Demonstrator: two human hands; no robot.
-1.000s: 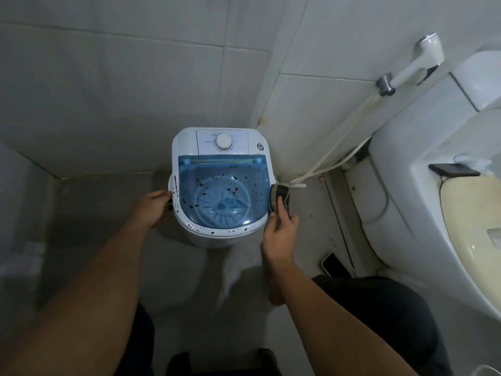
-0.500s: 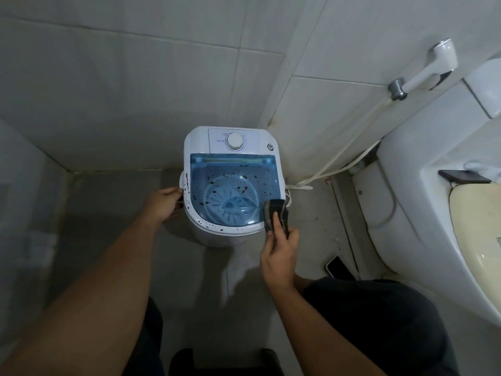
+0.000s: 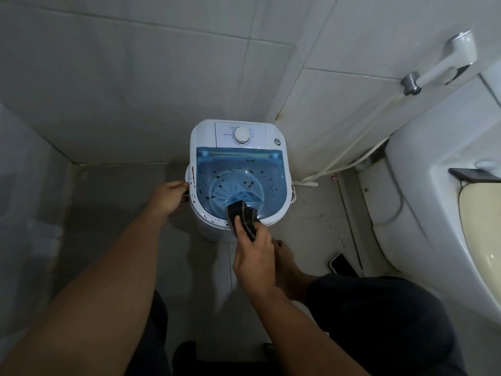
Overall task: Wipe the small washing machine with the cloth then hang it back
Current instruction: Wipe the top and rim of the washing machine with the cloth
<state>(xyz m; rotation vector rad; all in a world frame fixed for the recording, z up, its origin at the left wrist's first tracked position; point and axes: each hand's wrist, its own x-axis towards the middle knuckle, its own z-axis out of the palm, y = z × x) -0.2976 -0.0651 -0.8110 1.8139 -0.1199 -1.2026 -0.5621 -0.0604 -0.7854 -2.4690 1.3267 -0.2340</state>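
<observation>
Pressing cloth (image 3: 242, 219) lengthwise toward washing machine (image 3: 238, 175) front rim, right hand (image 3: 254, 260)

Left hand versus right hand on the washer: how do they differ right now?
The left hand holds the left side of the small white washing machine and carries no cloth; the right hand grips the dark striped cloth. The left hand sits at the machine's side, the right hand at its near front rim, pressing the cloth there. Both touch the machine.
</observation>
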